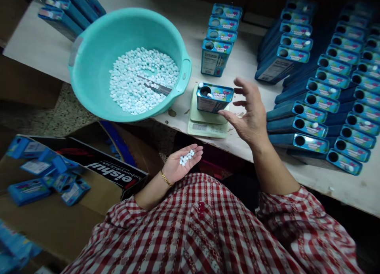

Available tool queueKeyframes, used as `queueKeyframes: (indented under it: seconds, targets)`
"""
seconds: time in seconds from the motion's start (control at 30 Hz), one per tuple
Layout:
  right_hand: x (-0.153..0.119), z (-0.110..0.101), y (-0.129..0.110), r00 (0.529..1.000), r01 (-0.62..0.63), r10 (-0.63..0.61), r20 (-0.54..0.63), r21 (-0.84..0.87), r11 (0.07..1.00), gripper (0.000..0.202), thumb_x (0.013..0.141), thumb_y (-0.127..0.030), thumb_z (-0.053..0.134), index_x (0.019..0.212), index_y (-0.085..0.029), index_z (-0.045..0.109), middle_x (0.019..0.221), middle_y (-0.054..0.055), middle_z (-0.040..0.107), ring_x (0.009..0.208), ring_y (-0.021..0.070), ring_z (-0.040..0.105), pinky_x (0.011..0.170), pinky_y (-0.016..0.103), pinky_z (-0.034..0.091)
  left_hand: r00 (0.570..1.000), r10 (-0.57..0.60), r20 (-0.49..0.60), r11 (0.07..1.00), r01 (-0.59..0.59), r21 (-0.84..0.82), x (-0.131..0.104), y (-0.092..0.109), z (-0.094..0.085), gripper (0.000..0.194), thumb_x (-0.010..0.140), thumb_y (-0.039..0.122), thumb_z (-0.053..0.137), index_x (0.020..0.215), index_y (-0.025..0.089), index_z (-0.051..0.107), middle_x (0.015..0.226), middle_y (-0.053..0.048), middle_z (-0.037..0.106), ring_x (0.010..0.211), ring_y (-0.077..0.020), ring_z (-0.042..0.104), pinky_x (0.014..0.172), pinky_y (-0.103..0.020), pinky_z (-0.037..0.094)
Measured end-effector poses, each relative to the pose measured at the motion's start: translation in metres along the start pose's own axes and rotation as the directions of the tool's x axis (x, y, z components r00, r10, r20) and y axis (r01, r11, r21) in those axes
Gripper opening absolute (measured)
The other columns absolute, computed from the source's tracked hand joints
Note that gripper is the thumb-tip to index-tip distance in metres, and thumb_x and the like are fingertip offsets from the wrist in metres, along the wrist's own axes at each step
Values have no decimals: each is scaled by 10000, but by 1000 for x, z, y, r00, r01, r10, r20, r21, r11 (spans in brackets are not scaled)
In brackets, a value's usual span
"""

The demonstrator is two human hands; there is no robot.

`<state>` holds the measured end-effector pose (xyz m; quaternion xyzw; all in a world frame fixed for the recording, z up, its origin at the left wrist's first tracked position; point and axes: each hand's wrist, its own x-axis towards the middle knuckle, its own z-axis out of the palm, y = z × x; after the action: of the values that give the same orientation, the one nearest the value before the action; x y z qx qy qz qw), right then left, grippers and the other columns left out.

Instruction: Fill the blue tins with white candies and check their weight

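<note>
Several small white candies (186,158) lie in the upturned palm of my left hand (181,163), held low in front of the table edge. My right hand (251,112) is open beside a blue candy tin (215,98), its fingers spread and curved. The thumb is close to the tin's lower right corner; whether it touches I cannot tell. The tin stands upright on a pale green kitchen scale (206,127), with its round hole uncovered. White candies lie on its top by the hole. The scale's display is too blurred to read.
A turquoise basin (127,21) with many white candies and a dark utensil (157,86) stands left of the scale. Rows of blue tins (308,112) fill the right side; a short row (216,56) stands behind. Cardboard boxes (97,187) with blue tins sit lower left.
</note>
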<state>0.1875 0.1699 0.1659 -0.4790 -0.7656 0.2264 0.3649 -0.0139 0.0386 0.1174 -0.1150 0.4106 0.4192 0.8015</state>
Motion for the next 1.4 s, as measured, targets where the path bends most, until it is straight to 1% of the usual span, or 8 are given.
queueKeyframes:
  seconds: [0.17,0.4,0.63,0.73,0.87,1.1,1.23,1.4]
  targets:
    - [16,3,-12,987,125,-107,116,-158,979,373,867,-417,499,1212,-281,535,1185,85,553,1086,252,519,877,438,468,1000,17,-17,1000,-17,-16,-2,0,0,325,773,44,441,1052,68,607,991,-139,698,921,-197,675,862,-308,525]
    - [68,-2,9,988,139,-152,-28,-262,955,336,854,-298,491,1180,-249,557,1122,79,591,1035,244,544,870,407,460,998,39,-39,997,-42,-64,-9,8,-6,270,774,36,459,988,58,622,997,-148,696,926,-199,675,851,-286,533]
    - [111,30,44,982,146,-180,-59,-372,917,298,852,-250,478,1128,-216,583,1180,103,598,1097,256,521,914,430,433,996,71,-55,993,-76,-86,-12,14,-7,260,784,31,453,976,57,626,986,-146,699,890,-199,686,800,-277,559]
    - [88,24,37,973,139,-201,-114,-404,904,331,860,-273,476,1181,-248,554,1295,95,530,1191,263,460,960,470,395,996,70,-61,993,-76,-91,-12,15,-7,278,782,27,445,994,62,622,977,-148,700,881,-199,688,783,-278,568]
    - [12,-25,9,966,68,-184,-180,-511,857,288,864,-304,496,1132,-247,587,1212,90,581,1143,265,493,976,475,365,993,72,-92,992,-81,-95,-14,19,-9,327,786,21,420,1054,57,605,961,-158,702,866,-207,693,773,-294,577]
    - [-118,-109,14,989,-132,8,-149,-848,513,213,787,-386,614,922,-225,643,1013,91,628,936,270,535,793,421,389,990,70,-123,994,-80,-80,-14,19,-7,433,798,23,380,1192,72,552,945,-158,704,870,-205,694,764,-298,583]
    - [-131,-116,25,997,-40,-36,-64,-881,471,74,812,-284,585,781,-233,628,1121,72,604,1018,264,507,804,404,363,997,52,-60,997,-55,-48,-15,11,-1,359,798,25,403,1100,57,595,946,-159,704,874,-205,691,779,-290,575]
    - [-87,-96,-18,985,155,-153,73,-754,638,104,856,-276,536,812,-238,622,1143,60,610,1029,231,510,855,382,359,999,42,4,998,-42,-37,-18,2,1,322,793,33,426,1056,64,609,939,-144,707,843,-189,694,778,-282,568]
